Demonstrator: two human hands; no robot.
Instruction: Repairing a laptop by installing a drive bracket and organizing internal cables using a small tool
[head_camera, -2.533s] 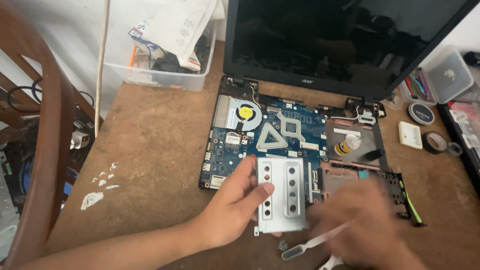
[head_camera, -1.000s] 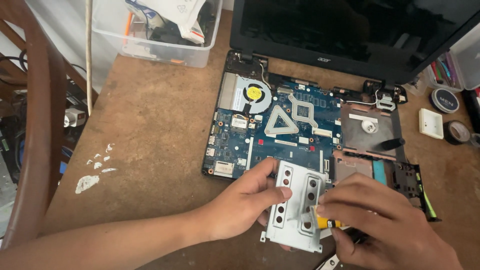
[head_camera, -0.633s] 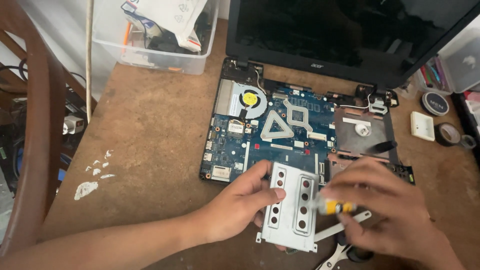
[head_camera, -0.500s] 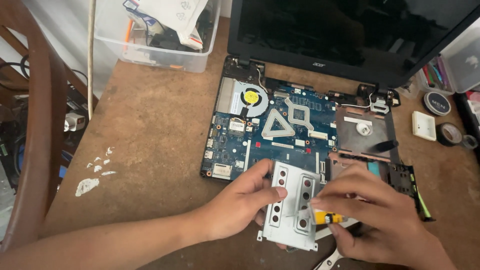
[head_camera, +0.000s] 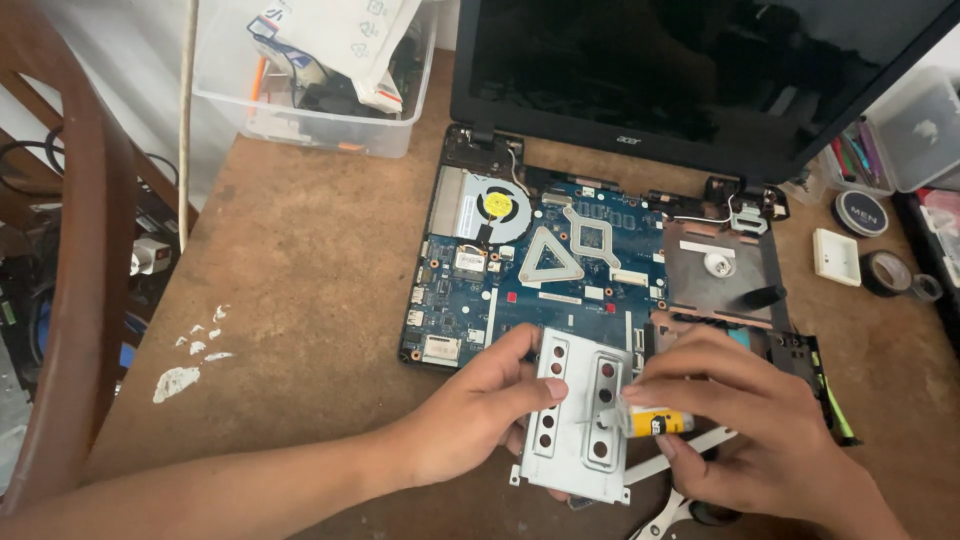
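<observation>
My left hand (head_camera: 475, 415) grips the left edge of a silver metal bracket (head_camera: 578, 415) with oval holes, holding it flat just in front of the opened laptop. My right hand (head_camera: 765, 430) pinches a small yellow tube (head_camera: 655, 423) with its clear tip touching the bracket's right side. The blue motherboard (head_camera: 540, 270) with its fan (head_camera: 495, 205) lies bare behind the bracket. The black laptop screen (head_camera: 680, 70) stands open at the back.
A clear plastic bin (head_camera: 310, 90) of cables and papers sits back left. Scissors (head_camera: 680, 505) lie under my right hand. Tape rolls (head_camera: 885, 272), a round tin (head_camera: 860, 213) and a white square piece (head_camera: 836, 256) are at the right. A wooden chair back (head_camera: 85, 260) stands left.
The camera view has tilted and steadied. My right hand brought the yellow tube onto the bracket's right side, while my left hand kept its hold on the bracket.
</observation>
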